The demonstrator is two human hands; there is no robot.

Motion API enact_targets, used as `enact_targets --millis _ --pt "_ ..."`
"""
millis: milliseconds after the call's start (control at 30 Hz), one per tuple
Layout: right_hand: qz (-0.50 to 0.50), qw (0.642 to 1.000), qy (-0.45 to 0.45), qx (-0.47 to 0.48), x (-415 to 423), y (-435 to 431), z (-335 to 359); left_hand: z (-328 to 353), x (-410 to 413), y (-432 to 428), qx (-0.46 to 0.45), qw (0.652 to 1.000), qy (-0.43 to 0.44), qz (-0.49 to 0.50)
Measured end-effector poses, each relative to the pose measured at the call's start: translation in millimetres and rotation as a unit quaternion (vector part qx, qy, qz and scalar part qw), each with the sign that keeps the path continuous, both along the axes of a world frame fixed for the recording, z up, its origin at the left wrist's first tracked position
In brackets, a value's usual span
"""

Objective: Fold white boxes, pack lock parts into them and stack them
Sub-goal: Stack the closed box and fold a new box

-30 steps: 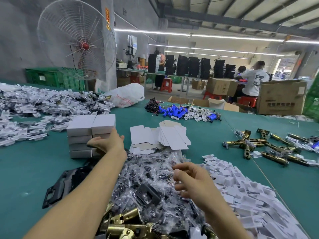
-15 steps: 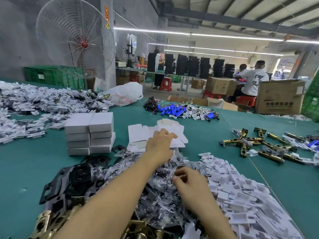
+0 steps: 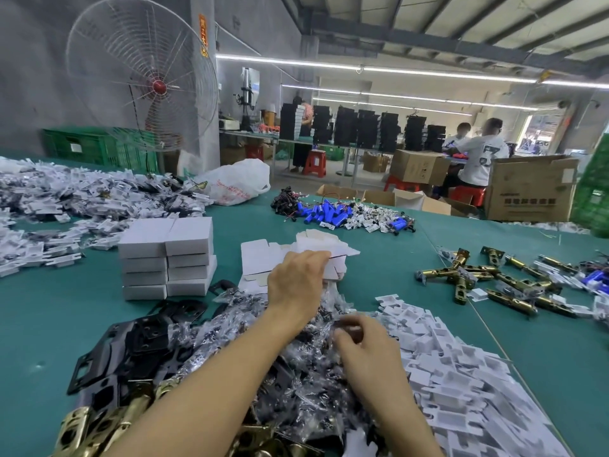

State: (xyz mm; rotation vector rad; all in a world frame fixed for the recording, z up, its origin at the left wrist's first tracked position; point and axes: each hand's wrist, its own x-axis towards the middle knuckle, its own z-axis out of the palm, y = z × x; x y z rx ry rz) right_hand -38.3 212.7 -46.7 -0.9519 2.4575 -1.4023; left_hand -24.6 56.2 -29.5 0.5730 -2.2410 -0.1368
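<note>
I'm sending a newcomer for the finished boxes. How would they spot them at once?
On the green-topped table, look left of the flat white cardboard blanks that the left hand grips. The stack of closed white cardboard boxes stands there in two columns: the only squared-up blocks on it.

Two bare forearms, uncovered as far as frame shows. Left forearm (image 3: 211,384) long, slim, smooth. Right forearm (image 3: 398,413) shorter in view. Left hand (image 3: 296,285) unadorned, knuckles plain. Right hand (image 3: 365,351) blurred at fingertips; nails possibly short.
</note>
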Motion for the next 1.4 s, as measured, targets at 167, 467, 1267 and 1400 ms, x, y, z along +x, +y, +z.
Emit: enact_targets --millis 167,467,1267,1400 --pt "-0.018 0.977 -0.14 -0.157 1.9 -2.8 10.9 24.9 39.4 34.6 0.002 0.992 0.096 -0.077" --pt "0.0 0.918 -0.261 -0.3 -4.8 -1.6 18.9 37.1 72.7 69.3 0.226 0.945 -0.039 -0.233" --pt "0.164 0.957 0.205 -0.122 18.3 6.8 31.2 49.5 97.6 46.5 0.73 0.636 0.156 -0.195" --pt "0.188 0.939 0.268 -0.106 28.6 3.5 35.2 49.9 99.4 40.5 0.772 0.559 0.234 -0.193"
